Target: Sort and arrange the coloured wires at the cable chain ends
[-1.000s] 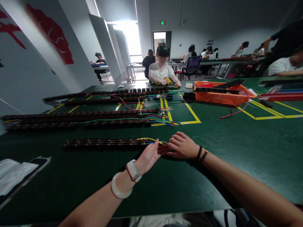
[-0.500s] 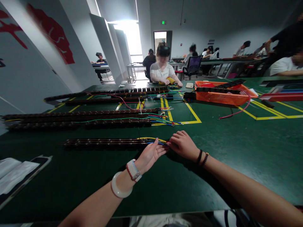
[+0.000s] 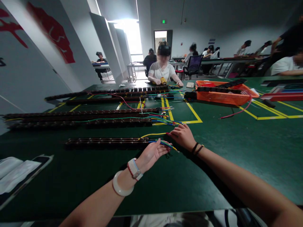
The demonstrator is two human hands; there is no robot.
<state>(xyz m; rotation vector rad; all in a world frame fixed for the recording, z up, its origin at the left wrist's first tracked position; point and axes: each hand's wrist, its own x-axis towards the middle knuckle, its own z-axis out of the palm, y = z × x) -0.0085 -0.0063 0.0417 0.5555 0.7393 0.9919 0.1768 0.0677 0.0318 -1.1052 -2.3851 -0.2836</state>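
Note:
A dark cable chain (image 3: 106,142) lies across the green table in front of me, with coloured wires coming out of its right end. My right hand (image 3: 183,137) pinches the red-tipped end of a yellow wire (image 3: 153,134), held apart from the others. Palm up, my left hand (image 3: 153,154) has its fingers spread beneath the blue and green wires (image 3: 165,143). These wires rest across its fingers, and their tips stick out to the right.
Several longer chains (image 3: 82,119) with wires lie behind. An orange basket (image 3: 222,97) stands at the back right. White cloth-like items (image 3: 19,175) lie at left. Across the table a person (image 3: 162,71) handles a yellow tool (image 3: 163,81).
My right hand has moved slightly up, drawing the yellow wire away from the bundle. The blue and green wire tips now show beyond my left hand, which has barely moved.

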